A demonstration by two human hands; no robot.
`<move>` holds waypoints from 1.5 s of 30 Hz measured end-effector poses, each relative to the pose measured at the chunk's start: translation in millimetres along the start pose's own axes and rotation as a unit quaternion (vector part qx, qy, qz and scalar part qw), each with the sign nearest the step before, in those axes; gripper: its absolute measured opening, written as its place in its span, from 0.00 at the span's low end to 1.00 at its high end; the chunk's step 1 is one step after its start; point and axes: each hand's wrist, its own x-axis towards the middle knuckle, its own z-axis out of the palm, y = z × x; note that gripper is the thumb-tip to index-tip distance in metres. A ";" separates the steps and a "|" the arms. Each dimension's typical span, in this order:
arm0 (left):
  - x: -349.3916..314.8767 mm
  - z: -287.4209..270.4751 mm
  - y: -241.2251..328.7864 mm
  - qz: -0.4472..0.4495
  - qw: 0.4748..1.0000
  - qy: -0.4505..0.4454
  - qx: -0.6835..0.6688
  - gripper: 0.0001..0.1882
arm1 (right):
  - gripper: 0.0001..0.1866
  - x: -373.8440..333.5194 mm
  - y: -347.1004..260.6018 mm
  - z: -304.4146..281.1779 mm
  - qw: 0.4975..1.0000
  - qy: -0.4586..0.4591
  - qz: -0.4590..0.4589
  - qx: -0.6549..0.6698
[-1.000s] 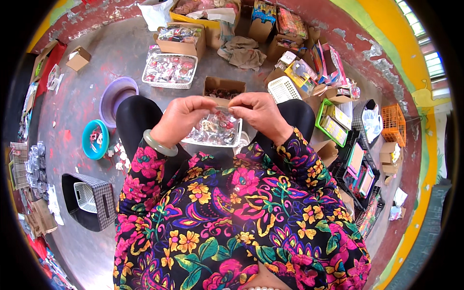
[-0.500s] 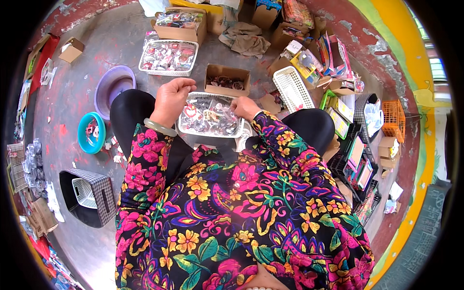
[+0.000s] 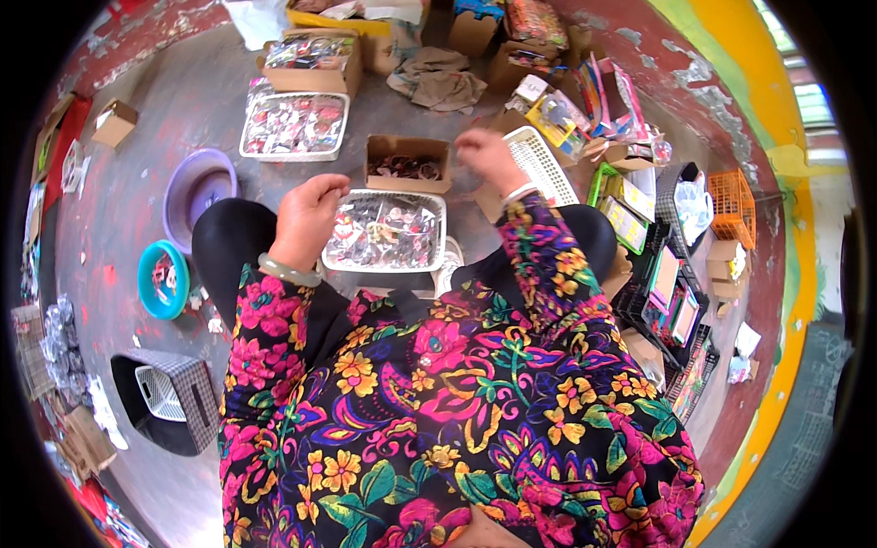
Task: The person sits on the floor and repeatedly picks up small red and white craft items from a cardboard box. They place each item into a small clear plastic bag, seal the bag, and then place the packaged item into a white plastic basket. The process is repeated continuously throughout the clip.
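Head view: bent hands flank basket and box

Left hand [image 3: 308, 219] curls its fingers together above a smooth bangle [image 3: 289, 271]; I cannot tell whether it pinches anything. Between the knees sits a rounded-rectangular white basket [image 3: 384, 268] of glossy clear packets [image 3: 388, 228]. Beyond it, a matte cardboard box [image 3: 406, 183] holds dark, tangled pieces [image 3: 402, 168]. Right hand [image 3: 490, 161], blurred, hovers just beside the box; its grip is unclear.

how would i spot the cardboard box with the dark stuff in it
Between the person's black-clad knees sits a white basket full of shiny packets. Just beyond it, left of the right hand, is the small open cardboard box. Its brown walls and dark tangled contents set it apart from the white baskets nearby.
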 end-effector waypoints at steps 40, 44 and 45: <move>3.2 26.9 -13.3 -0.024 1.000 -0.006 0.019 0.08 | 0.05 -50.8 44.8 -127.0 0.942 0.323 0.066 -0.062; -1.4 28.7 11.7 0.039 0.998 0.006 -0.058 0.13 | 0.04 -32.3 -73.5 -116.4 0.977 0.182 -0.101 0.054; -2.0 29.0 18.8 0.065 0.994 0.011 -0.085 0.15 | 0.04 -35.0 -96.0 -103.1 0.985 0.114 -0.099 0.087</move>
